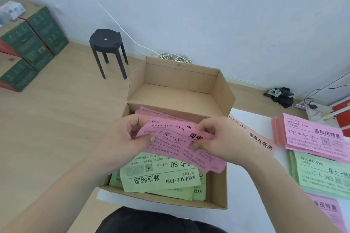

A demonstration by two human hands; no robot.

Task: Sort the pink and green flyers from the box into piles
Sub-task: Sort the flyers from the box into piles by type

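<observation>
Both hands are over the box (217,195), working in its near half. The left hand (121,138) has its fingers curled round the left edge of a wad of pink flyers (170,138). The right hand (223,142) pinches the right edge. The wad sits just above the green flyers (161,178) lying loose in the box bottom.

Failure modes from here:
- The wad is fanned and skewed, so the bottom sheets could slip out and drop back in on the lift.
- It's blurred, so I can't tell whether a green sheet is caught inside. If one is, it lands in the wrong pile.
- Well right of the box, the pink pile (310,134) overlaps the far edge of the green pile (322,176). A sloppy drop there mixes the colours.
- A loose pink flyer (261,142) lies just right of the box, in the carry path. The right forearm could drag it along.
</observation>
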